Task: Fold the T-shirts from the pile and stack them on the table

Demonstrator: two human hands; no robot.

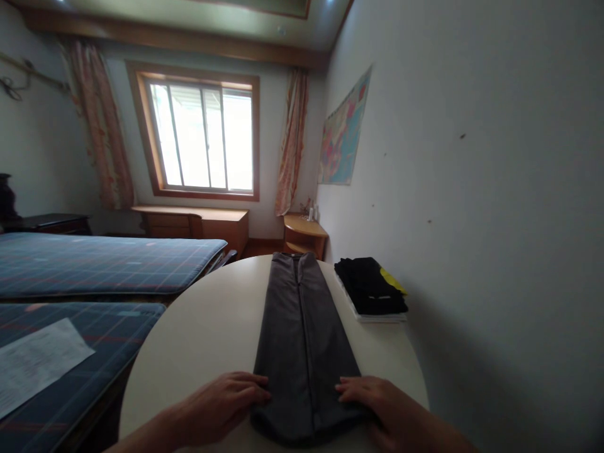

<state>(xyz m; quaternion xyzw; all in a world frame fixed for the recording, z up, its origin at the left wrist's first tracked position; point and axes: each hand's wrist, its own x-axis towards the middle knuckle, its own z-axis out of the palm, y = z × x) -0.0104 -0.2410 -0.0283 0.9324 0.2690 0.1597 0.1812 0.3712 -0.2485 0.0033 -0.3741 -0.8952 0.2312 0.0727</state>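
Dark grey trousers, folded lengthwise into a long strip, lie on a pale round table. Their waist end points away from me, and the leg ends are close to me. At the near left edge, my left hand has its fingers closed on the cloth. Opposite it, my right hand grips the near right edge, fingertips on top of the fabric. The undersides of both hands are hidden. Right of the trousers sits a folded stack of black clothes with a yellow patch and white layers beneath.
A white wall runs close along the table's right side. To the left are plaid mattresses, the nearer bearing a paper sheet. Wooden desk furniture stands under the window, and a corner shelf is beyond the table.
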